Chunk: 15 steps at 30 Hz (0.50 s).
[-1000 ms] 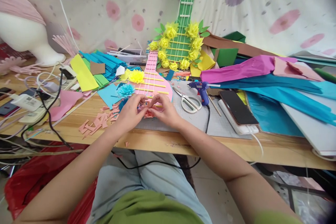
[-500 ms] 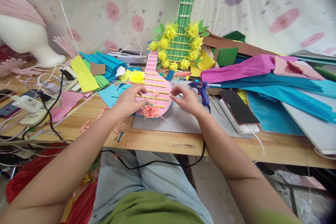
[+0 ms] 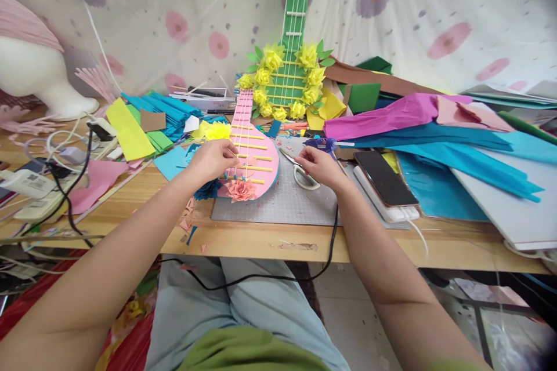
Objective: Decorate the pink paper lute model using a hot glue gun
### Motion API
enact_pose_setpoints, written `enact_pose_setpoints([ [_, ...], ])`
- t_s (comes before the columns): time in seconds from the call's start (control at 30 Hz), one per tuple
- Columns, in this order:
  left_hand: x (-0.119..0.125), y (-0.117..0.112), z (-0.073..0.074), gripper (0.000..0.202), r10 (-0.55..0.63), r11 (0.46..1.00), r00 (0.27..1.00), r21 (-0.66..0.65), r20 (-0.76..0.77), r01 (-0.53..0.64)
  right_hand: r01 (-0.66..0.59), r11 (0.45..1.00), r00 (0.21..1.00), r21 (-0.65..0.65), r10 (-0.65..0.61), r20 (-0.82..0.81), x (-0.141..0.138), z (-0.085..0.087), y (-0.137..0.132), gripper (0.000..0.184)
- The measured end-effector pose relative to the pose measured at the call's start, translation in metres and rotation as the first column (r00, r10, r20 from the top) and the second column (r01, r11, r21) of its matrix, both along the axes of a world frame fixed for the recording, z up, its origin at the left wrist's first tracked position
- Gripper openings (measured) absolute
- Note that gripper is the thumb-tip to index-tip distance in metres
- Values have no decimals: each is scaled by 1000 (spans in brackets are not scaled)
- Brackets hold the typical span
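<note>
A pink paper guitar (image 3: 263, 153) with yellow crossbars and white strings lies on the cutting mat (image 3: 287, 214). Over its left side, my left hand (image 3: 214, 159) is closed in a pinch near the strings; whatever its fingertips hold is too small to make out. A coral paper flower (image 3: 241, 190) sits at the guitar's lower end, below that hand, and a yellow flower (image 3: 216, 131) is above it. Right of the guitar, my right hand (image 3: 322, 168) has its fingers closed around the middle of the scissors (image 3: 306, 179), partly hiding them. One pale handle loop shows beneath the fingers.
A blue glue gun (image 3: 319, 143) lies behind my right hand, its black cord hanging over the table edge. A green guitar (image 3: 285, 81) with yellow flowers stands behind. To the right are a phone (image 3: 385, 177) and coloured paper (image 3: 452, 145); cables (image 3: 73, 185) tangle at left.
My right hand has moved off the pink guitar's right edge to the scissors, which now show more. My left hand stays by the strings. The whole view has shifted slightly.
</note>
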State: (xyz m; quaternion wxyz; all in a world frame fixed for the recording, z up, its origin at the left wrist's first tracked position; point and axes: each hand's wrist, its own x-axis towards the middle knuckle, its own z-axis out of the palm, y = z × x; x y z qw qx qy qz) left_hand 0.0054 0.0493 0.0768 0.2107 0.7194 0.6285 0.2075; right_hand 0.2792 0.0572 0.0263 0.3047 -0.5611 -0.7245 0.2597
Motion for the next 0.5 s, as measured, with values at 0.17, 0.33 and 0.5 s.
enact_pose_setpoints([
  [0.17, 7, 11, 7, 23, 12, 996, 970, -85, -242, -34, 47, 999, 990, -3, -46, 136, 2, 0, 1, 35],
  [0.33, 19, 16, 10, 21, 88, 996, 937, 59, -337, -73, -95, 979, 991, -180, 110, 74, 37, 14, -3, 36],
  [0.5, 28, 27, -3, 22, -89, 995, 929, 1, -358, 95, 69, 936, 986, -346, -11, 167, 73, 22, -6, 47],
])
